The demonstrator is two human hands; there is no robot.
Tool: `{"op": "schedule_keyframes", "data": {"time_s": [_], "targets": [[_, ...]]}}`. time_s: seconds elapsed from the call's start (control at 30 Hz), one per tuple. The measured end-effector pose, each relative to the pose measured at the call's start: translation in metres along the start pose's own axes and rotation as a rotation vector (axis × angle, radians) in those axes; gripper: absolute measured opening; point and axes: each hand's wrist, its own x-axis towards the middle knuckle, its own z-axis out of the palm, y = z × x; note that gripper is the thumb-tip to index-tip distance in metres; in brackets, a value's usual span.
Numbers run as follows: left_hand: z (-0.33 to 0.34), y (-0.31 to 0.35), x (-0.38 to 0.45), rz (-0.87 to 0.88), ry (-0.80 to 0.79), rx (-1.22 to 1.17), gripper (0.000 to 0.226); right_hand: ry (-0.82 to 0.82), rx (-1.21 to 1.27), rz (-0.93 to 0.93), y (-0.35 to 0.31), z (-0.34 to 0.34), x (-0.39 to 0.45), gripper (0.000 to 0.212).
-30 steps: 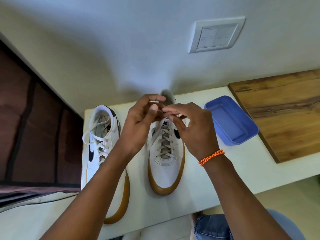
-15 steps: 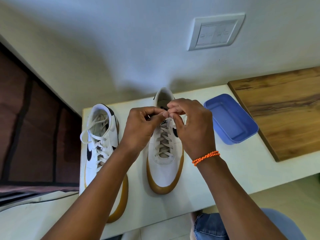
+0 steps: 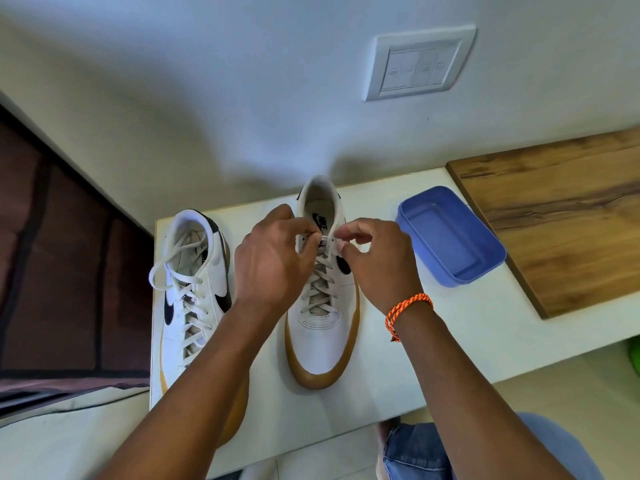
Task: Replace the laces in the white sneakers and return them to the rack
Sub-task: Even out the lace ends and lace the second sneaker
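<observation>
While both sneakers sit side by side on the white desk (image 3: 433,341), toes toward the person, the work is centred on the right-hand sneaker (image 3: 322,327), which stands between the forearms. In the head view, the only one given, the left hand (image 3: 273,265) and the right hand (image 3: 377,258) meet over the top eyelets near the shoe's opening. Each hand has its fingers curled, thumb and forefinger pinching a short end of the grey lace (image 3: 318,289); the lace runs in crossed rows down the tongue below them. An orange cord bracelet (image 3: 408,306) circles the right wrist.

Just beside it, the left-hand sneaker (image 3: 194,292) lies apart from both hands, its lace already threaded through all the rows, with loose loops draped over the collar, not tied in any neat bow that I can make out.

Nearby to the right rests a blue plastic tray (image 3: 450,237), and beyond it a wooden board (image 3: 561,216); a switch plate (image 3: 419,64) is on the wall above.

Judging progress: the lacing looks nearly complete on both shoes, with the right-hand sneaker at its last eyelets. What seems left is finishing or tying off that lace, perhaps tidying the other shoe's loops, and then carrying the pair to the rack, which is not in view.
</observation>
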Motion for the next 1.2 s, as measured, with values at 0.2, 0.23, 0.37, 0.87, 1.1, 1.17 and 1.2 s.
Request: {"op": "schedule_keyframes", "data": {"time_s": [0.2,0.23,0.37,0.87,1.1,1.17,1.2], "targets": [[0.008,-0.001,0.0,-0.034,-0.061,-0.082,0.009,-0.028,0.028,0.033,0.0,-0.002,0.0,0.016],[0.01,-0.003,0.001,-0.084,-0.071,-0.15,0.007,-0.031,0.036,0.03,0.0,-0.002,0.0,0.016],[0.02,-0.009,0.001,-0.227,-0.137,-0.363,0.006,-0.055,0.094,0.017,0.001,-0.003,0.001,0.015],[0.007,-0.015,-0.005,-0.088,-0.28,-0.068,0.043,0.077,-0.075,-0.193,-0.001,0.001,0.002,0.01],[0.008,-0.017,-0.003,-0.13,-0.279,-0.087,0.044,0.102,0.955,-0.051,-0.016,-0.053,0.017,0.01],[0.008,-0.017,-0.002,-0.127,-0.273,-0.087,0.041,0.132,0.798,-0.076,-0.007,-0.053,0.021,0.005],[0.008,-0.017,-0.002,-0.122,-0.263,-0.092,0.041,0.131,0.593,-0.119,-0.002,-0.048,0.021,0.006]]}}
